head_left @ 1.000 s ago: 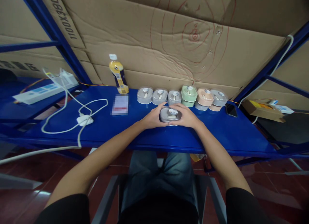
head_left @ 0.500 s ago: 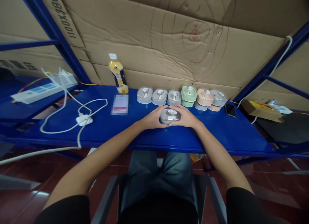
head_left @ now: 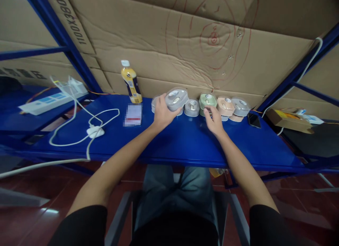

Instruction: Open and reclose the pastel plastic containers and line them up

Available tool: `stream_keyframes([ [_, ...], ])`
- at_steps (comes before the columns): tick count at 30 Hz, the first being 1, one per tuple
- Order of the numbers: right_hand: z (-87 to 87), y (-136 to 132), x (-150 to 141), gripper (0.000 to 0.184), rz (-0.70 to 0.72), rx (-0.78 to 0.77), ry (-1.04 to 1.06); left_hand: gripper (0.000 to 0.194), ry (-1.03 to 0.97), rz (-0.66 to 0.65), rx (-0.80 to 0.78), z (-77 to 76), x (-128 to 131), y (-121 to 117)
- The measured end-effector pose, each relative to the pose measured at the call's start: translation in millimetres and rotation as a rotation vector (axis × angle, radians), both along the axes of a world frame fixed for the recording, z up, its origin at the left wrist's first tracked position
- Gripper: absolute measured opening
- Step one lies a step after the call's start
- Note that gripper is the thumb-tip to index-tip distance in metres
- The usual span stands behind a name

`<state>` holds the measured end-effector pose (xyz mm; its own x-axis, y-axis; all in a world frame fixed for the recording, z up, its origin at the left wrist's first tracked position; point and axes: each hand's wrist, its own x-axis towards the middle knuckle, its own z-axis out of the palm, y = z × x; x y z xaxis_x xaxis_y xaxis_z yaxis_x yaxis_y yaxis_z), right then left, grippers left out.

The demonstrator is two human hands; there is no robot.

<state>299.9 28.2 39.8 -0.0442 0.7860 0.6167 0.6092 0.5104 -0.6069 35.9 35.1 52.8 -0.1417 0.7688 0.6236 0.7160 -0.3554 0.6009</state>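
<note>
My left hand [head_left: 162,113] is closed on a grey lidded container [head_left: 177,99] with a clear top and a round sticker. It holds this container, a little tilted, over the left part of a row of similar ones. Below it, a grey container [head_left: 154,104] at the row's left end is partly covered, and another is mostly hidden. A single grey container [head_left: 191,108] sits just to the right. My right hand [head_left: 213,120], fingers apart, is in front of the stacked green container [head_left: 208,100]; whether it touches the stack I cannot tell.
Farther right stand a peach container [head_left: 225,105] and a grey container [head_left: 240,105], each stacked on another, beside a phone [head_left: 254,121]. A yellow drink bottle [head_left: 131,84] and a blurred-out card [head_left: 133,114] are to the left, near a white cable with a plug [head_left: 95,132]. Cardboard [head_left: 148,44] lines the back.
The grey container, held between both hands near the front, has moved up and left in my left hand to above the row. My right hand has let go and shifted right, towards the green stack.
</note>
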Motion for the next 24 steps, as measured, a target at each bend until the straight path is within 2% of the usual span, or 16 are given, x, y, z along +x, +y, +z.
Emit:
stream_keyframes([
  [6, -3.3, 3.4, 7.0, 0.061, -0.014, -0.011, -0.042, 0.079, -0.005, 0.046, -0.109, 3.5, 72.0, 42.0],
  [9, -2.9, 5.2, 13.7, 0.060, -0.034, -0.006, -0.048, 0.075, 0.047, 0.033, -0.151, 4.6, 99.9, 46.8],
  [12, -2.3, 6.4, 16.6, 0.058, -0.032, -0.007, -0.050, 0.069, 0.170, 0.047, -0.199, 9.4, 109.8, 40.4],
  [14, -1.9, 6.3, 16.5, 0.057, -0.026, -0.010, -0.056, 0.066, 0.229, 0.048, -0.189, 13.9, 104.1, 34.6],
  [16, -1.3, 5.4, 15.4, 0.056, -0.018, -0.014, -0.059, 0.060, 0.246, 0.056, -0.161, 17.9, 87.8, 31.1],
  [20, 1.5, 2.0, 13.3, 0.057, 0.002, -0.013, -0.036, 0.045, 0.237, 0.171, -0.145, 19.3, 31.8, 35.0],
  [24, 5.1, -0.8, 12.4, 0.056, 0.000, -0.006, -0.055, 0.059, 0.168, 0.320, -0.246, 9.3, -20.7, 46.2],
])
